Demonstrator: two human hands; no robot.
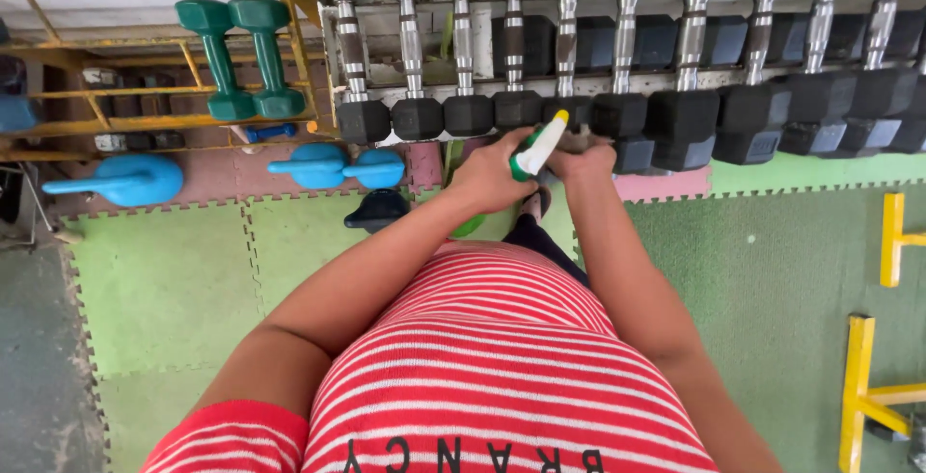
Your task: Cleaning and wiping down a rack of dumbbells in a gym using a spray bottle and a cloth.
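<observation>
- Green foam floor mats (772,270) with interlocking edges cover most of the lower frame, and a strip of pink mat (666,186) runs along the foot of the rack at centre.
- Across the top of the frame, a grey metal rack (598,82) holds a row of black hex dumbbells (569,44) with chrome handles, their near ends pointing toward the camera.
- At upper left, a yellow frame shelf (145,121) carries two teal dumbbells (241,54) standing on end.
- Below that shelf, light-blue kettlebells (125,181) lie on the floor, and another pair (338,166) lies nearer the centre.
- Along the right edge, yellow metal bars (858,386) stand on the green mat.
- Seen from the head camera, the person's red-and-white striped shirt (482,367) fills the bottom centre, with both forearms reaching up toward the rack.
- The left hand (492,176) is clenched around a spray bottle (536,148) with a green body and white nozzle, which tilts up to the right just in front of the dumbbell ends at centre.
- The right hand (584,157) rests just beside the bottle, against the near end of a dumbbell; whether it grasps anything I cannot tell.
</observation>
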